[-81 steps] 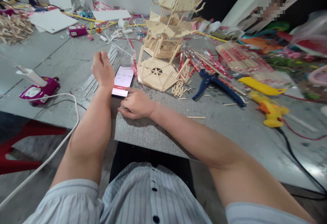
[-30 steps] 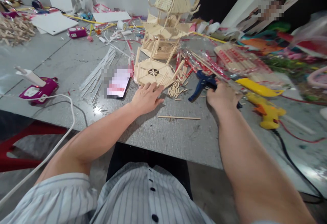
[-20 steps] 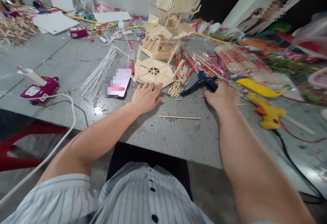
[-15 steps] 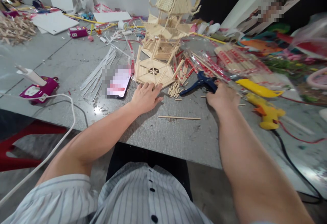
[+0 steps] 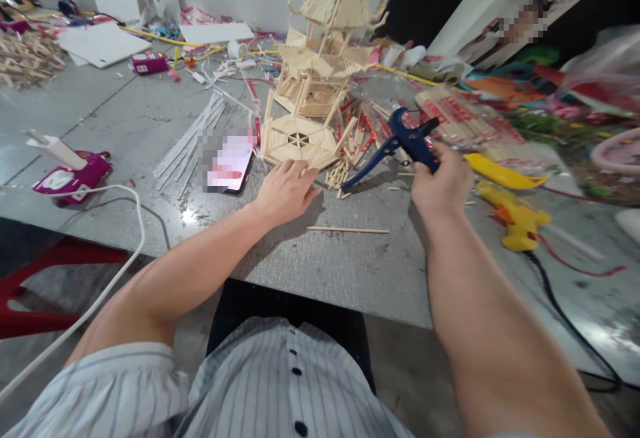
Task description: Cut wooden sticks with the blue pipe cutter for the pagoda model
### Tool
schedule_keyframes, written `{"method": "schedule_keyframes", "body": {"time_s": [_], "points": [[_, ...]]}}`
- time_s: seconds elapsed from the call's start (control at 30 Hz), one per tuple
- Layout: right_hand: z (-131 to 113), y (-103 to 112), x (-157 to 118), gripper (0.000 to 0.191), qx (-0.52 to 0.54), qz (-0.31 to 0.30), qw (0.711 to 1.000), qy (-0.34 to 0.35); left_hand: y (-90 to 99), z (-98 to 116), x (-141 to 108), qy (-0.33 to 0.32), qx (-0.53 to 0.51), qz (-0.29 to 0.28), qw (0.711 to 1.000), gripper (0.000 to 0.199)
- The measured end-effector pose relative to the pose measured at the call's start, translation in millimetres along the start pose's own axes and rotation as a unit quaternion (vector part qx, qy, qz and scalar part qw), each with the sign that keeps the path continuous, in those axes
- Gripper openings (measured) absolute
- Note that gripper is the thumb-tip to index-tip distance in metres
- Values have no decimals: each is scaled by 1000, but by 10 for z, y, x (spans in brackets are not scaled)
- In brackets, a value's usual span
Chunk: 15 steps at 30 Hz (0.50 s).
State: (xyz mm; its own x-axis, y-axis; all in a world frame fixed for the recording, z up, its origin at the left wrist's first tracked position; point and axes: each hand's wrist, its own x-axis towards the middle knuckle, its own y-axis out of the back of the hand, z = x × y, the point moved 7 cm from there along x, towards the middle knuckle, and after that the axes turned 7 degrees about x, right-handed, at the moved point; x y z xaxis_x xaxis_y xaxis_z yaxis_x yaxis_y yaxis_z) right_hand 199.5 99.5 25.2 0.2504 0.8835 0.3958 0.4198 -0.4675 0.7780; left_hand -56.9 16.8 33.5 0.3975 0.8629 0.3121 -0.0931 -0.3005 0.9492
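Note:
My right hand [image 5: 444, 178] is wrapped round one handle of a blue pipe cutter [image 5: 411, 143], held just over the table. The cutter's hooked jaw points up and back, and its other handle slants left toward a small pile of short cut sticks [image 5: 338, 175]. Beside that pile, my left hand [image 5: 287, 191] lies with fingers stretched out at the front edge of a hexagonal wooden-stick base [image 5: 280, 145]. Behind the base rises a tiered pagoda model [image 5: 335, 8] made of sticks. A single long stick [image 5: 348, 230] lies on the table between my forearms.
To the left are a phone [image 5: 231, 163], thin white strips [image 5: 193, 141] and a purple power adapter [image 5: 75, 177] with a white cable. A yellow glue gun [image 5: 520, 218], a yellow curved piece [image 5: 505, 171] and packs of chopsticks [image 5: 457, 115] lie to the right.
My right hand has lifted the blue pipe cutter off the table and tilted its jaw upward. My left hand stays at the base's edge, nearly unmoved.

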Motion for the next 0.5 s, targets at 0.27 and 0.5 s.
{"method": "schedule_keyframes", "body": {"time_s": [0.27,0.5], "points": [[-120,122,-67,48,196,121,965,123,33,34,19,-3,-62,14,998,46],[-494,200,-315,44,234,22,965,117,203,172,142,19,-270,-52,961,45]]}}
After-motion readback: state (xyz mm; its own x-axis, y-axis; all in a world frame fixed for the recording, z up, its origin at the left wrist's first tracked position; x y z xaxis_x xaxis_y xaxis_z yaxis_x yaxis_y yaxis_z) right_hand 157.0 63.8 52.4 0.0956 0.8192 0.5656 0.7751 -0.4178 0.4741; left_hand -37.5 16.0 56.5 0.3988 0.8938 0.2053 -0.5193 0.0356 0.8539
